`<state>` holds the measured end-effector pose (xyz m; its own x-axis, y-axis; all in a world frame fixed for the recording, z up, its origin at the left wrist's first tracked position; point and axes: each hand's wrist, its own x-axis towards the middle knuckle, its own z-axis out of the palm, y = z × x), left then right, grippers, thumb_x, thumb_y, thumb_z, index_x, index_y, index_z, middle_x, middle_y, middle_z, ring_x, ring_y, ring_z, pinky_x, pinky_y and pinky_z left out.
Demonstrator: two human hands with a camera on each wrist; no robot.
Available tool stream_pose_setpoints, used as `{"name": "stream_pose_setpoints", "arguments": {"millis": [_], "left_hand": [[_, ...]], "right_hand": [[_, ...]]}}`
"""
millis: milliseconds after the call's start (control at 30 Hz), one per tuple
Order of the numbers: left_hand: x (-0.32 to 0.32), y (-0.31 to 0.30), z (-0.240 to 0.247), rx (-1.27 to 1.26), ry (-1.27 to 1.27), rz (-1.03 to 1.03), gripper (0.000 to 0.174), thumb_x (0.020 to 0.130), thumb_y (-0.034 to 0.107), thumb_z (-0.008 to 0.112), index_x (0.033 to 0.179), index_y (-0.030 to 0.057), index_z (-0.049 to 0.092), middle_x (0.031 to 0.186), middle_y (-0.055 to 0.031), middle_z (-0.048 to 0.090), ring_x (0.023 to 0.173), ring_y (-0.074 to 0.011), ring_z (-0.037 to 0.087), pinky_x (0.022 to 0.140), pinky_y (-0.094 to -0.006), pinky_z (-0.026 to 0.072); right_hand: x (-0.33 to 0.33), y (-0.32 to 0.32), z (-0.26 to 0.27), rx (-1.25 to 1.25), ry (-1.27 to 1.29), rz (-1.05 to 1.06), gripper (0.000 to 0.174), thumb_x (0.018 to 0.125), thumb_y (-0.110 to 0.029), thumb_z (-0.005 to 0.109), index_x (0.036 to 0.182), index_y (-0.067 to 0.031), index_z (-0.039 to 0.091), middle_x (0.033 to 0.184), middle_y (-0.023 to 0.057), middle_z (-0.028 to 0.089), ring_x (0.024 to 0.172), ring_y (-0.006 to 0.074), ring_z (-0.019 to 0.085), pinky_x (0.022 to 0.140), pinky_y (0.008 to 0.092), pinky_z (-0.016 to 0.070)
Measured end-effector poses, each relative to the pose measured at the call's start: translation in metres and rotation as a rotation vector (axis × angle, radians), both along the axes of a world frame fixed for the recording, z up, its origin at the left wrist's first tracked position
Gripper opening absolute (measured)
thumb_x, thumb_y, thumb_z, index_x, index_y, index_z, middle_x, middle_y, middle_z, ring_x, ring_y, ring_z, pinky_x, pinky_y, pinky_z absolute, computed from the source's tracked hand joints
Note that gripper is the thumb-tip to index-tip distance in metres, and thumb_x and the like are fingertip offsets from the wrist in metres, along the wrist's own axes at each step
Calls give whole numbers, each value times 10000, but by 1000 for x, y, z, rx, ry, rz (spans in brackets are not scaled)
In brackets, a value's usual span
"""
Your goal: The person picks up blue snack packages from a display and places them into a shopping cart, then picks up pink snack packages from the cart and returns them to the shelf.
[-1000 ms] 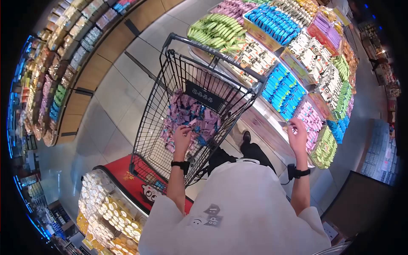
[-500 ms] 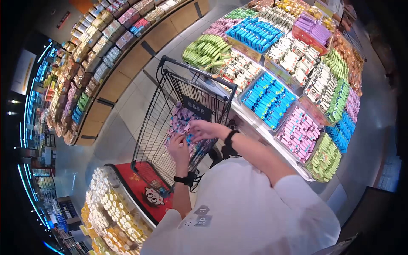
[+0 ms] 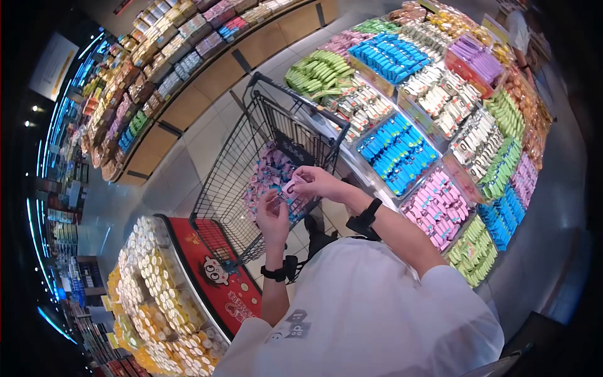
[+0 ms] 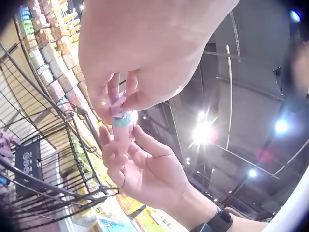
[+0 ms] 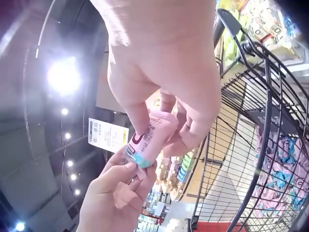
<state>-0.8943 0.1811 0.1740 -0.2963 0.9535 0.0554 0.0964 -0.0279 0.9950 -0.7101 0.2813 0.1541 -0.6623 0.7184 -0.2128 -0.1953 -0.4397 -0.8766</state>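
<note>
A small pink snack packet with a teal end is held between both hands above the shopping cart. My left hand pinches its teal end, fingertips close together. With thumb and fingers, my right hand grips the pink body from the other side. In the left wrist view, the packet's teal band shows between the two hands' fingertips. Beneath the hands, a heap of pink and blue packets lies in the cart.
At the right, a slanted display holds bins of blue packets, pink packets and green packets. Curved shelves of goods stand beyond the cart. A red-sided stand with white and yellow goods is at the lower left.
My right hand has moved left from the pink packets on the display to meet my left hand over the cart. Both hands now hold the packet. The head view has shifted.
</note>
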Motion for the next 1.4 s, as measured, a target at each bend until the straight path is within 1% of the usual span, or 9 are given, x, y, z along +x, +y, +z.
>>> {"name": "stream_pose_setpoints", "arguments": {"millis": [233,367,500,800,933,1067,1133,1233,1400], "left_hand": [[83,-1,18,-85,-209,-349,363,927,-91,634,1276,-21,561,1205,-98,618,1018,-126,656,804,-247,560],[127,13,13,-202,-258,-557,250,983,6,667,1207,-7,558,1046,-64,680,888,-98,666,743,-239,559],[168,27,4,-248,-284,-801,236,999,42,674,1193,18,542,961,-43,704,837,-77,660,705,-223,528],[246,16,-3,-315,-321,-1107,559,968,-64,652,1443,30,375,1153,-119,685,1044,-177,701,825,-300,596],[268,5,9,-351,-304,-1137,613,959,-81,653,1478,35,348,1299,-142,593,1131,-208,672,878,-320,609],[274,9,2,-418,-361,-1198,592,956,-93,646,1459,48,368,1297,-139,592,1132,-198,667,872,-322,609],[276,11,-4,-402,-292,-1247,549,958,-99,637,1424,52,389,1274,-134,594,1112,-192,670,871,-327,607],[282,8,-2,-399,-342,-1249,493,954,-114,628,1367,46,413,1235,-118,600,1085,-186,675,873,-332,607],[291,9,-24,-362,-305,-1266,454,944,-138,620,1318,35,432,1223,-99,592,1101,-180,661,887,-334,606]], "right_hand": [[90,-32,18,191,-135,-273,402,892,-209,805,1198,-60,589,962,55,703,760,111,676,649,269,574],[152,-60,39,192,-229,-364,434,867,-195,820,1202,-67,574,934,64,710,756,120,678,605,272,543],[201,-86,35,243,-288,-450,431,908,-171,783,1254,-80,544,1020,72,709,884,117,671,734,275,539],[270,-160,37,249,-253,-697,411,969,-103,687,1358,-62,560,1062,74,716,933,128,665,775,296,544],[282,-184,34,265,-188,-711,565,889,84,570,1432,-66,530,1149,95,687,984,150,656,860,307,542],[290,-204,38,290,-222,-802,658,848,133,523,1473,-73,506,1141,96,691,992,156,659,879,328,545],[292,-212,40,411,-424,-806,709,833,155,484,1503,-79,487,1167,115,689,1015,176,666,903,346,547],[295,-219,42,576,-658,-766,723,827,156,481,1512,-74,480,1204,139,682,1037,202,674,916,359,547],[294,-223,34,351,-538,-812,668,826,61,657,1469,-64,527,1225,124,676,1061,222,682,955,346,553]]}}
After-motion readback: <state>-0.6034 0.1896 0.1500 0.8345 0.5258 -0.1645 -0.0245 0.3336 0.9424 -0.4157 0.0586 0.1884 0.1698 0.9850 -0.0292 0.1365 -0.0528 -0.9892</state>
